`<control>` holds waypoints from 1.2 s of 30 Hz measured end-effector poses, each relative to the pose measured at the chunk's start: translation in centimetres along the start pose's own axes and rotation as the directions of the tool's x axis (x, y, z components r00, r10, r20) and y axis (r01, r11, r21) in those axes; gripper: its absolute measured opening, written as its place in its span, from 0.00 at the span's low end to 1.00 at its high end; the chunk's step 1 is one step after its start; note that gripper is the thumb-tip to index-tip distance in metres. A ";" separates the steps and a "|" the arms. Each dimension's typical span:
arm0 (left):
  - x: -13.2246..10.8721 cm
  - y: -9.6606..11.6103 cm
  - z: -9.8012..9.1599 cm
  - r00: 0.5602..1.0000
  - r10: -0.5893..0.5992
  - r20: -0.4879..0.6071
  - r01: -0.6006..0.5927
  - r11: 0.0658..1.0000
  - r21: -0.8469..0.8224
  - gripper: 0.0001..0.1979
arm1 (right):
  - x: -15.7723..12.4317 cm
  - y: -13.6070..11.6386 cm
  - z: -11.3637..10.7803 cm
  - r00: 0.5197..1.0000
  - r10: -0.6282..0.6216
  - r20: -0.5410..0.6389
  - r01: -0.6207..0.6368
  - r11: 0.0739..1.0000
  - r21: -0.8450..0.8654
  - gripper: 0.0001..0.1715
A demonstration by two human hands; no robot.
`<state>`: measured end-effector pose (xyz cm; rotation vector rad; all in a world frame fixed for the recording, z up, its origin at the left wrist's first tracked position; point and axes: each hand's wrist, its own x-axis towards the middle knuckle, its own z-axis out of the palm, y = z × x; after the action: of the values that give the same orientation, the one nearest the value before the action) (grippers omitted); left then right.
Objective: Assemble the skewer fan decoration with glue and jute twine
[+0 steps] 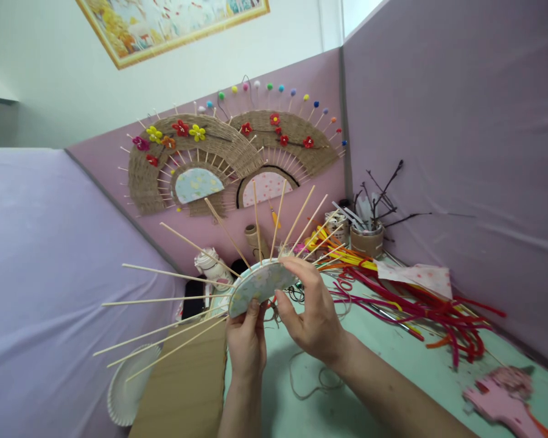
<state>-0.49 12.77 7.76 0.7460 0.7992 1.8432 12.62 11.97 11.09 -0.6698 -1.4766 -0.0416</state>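
A half-round fan base point(260, 285), covered in pale blue floral cloth, is held up above the table. Thin wooden sticks point(173, 275) spread outward from its curved edge. My left hand point(249, 337) grips the base from below, its thumb on the cloth face. At the base's upper right edge is my right hand point(310, 307), with forefinger bent over the rim and thumb apart below, near the straight edge. A thin string point(317, 389) hangs and loops over the table beneath.
Pipe cleaners point(420, 316), a pink glue gun point(502, 401) and a jar of twigs point(368, 240) stand or lie right. Cardboard point(187, 383) and a white plate point(130, 389) are left. Two woven fans point(201, 137) hang on the pink panel behind.
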 end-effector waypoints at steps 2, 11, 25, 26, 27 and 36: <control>0.0 -0.1 0.0 1.000 0.005 0.008 -0.005 1.000 0.002 0.17 | 0.0 -0.1 0.0 1.000 -0.004 0.021 0.004 1.000 -0.017 0.32; -0.1 -0.3 -0.2 0.999 -0.010 0.040 0.009 1.000 0.029 0.17 | 0.1 -0.1 -0.2 0.999 0.015 0.031 -0.015 1.000 -0.014 0.30; 0.7 1.1 0.1 0.974 -0.223 -0.043 0.213 0.964 -0.158 0.14 | 0.3 0.6 -0.7 0.973 0.221 -0.058 -0.217 0.974 0.066 0.27; 0.7 1.2 0.1 0.972 -0.228 -0.055 0.217 0.962 -0.167 0.13 | 0.3 0.8 -0.6 0.968 0.248 -0.032 -0.246 0.968 0.053 0.26; 0.7 1.2 0.2 0.971 -0.233 -0.059 0.220 0.960 -0.172 0.13 | 0.2 0.9 -0.5 0.966 0.257 -0.007 -0.257 0.966 0.029 0.25; 0.4 1.5 0.5 0.973 -0.222 -0.069 0.208 0.964 -0.167 0.14 | 0.3 0.6 -0.1 0.980 0.178 0.088 -0.163 0.974 -0.158 0.19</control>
<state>-1.03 12.75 9.23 0.4606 0.7484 1.7275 13.00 12.54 11.09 -0.9319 -1.5185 0.0144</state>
